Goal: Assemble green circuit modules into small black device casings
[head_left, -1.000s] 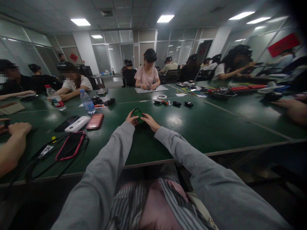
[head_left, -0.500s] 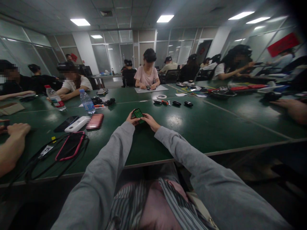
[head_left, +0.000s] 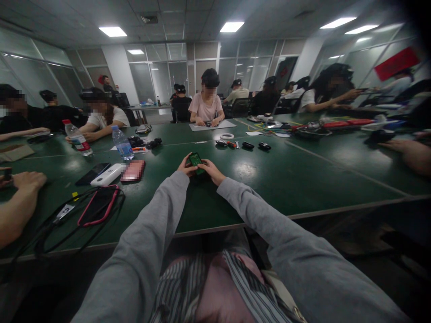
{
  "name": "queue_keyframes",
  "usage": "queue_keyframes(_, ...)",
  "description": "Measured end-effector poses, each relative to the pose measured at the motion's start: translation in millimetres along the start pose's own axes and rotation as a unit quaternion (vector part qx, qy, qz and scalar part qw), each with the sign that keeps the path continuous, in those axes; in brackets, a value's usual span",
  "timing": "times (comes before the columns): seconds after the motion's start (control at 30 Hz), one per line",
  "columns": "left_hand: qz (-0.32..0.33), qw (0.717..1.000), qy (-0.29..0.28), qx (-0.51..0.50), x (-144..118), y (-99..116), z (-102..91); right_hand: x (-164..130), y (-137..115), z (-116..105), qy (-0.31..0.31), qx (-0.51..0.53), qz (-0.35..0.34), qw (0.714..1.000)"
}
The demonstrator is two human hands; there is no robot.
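Both my arms, in grey sleeves, reach out over the green table (head_left: 276, 179). My left hand (head_left: 186, 167) and my right hand (head_left: 211, 170) together hold a small green circuit board (head_left: 195, 160) just above the tabletop. The left fingers grip its left edge and the right fingers its right edge. The board's upper face is tilted toward me.
To my left lie a white power bank (head_left: 107, 174), a dark phone (head_left: 93, 172), a pink case (head_left: 99, 205) with black cables and two water bottles (head_left: 121, 142). A tape roll (head_left: 227, 135) and small tools (head_left: 247, 145) lie beyond. Other people sit around; a neighbour's forearm (head_left: 16, 204) rests at left.
The green board has shifted very slightly in my hands. A neighbour's hand at left moved a little. A person in the far background has walked rightward.
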State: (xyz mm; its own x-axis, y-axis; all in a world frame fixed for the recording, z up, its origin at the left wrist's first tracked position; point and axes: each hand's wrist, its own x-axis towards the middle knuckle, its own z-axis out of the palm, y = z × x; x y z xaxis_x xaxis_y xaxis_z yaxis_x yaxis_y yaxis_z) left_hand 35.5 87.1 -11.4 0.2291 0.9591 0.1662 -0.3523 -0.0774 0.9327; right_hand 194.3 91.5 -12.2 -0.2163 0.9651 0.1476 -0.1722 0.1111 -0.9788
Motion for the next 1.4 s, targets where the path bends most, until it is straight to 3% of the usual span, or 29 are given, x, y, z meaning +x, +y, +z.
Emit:
queue_keyframes(0.63, 0.043, 0.997, -0.046, 0.05, -1.4, 17.2, 0.7, -4.8, -4.1, 2.4, -0.031, 0.021, -0.012, 0.999)
queue_keyframes(1.0, -0.029, 0.999, -0.011, 0.029, 3.3, 14.2, -4.7, -4.9, -5.1, 2.6, -0.029, 0.015, -0.009, 0.999)
queue_keyframes(1.4, -0.031, 0.999, -0.011, 0.009, -3.3, 17.6, 1.1, -6.0, -6.4, 2.3, -0.029, 0.006, -0.006, 1.0)
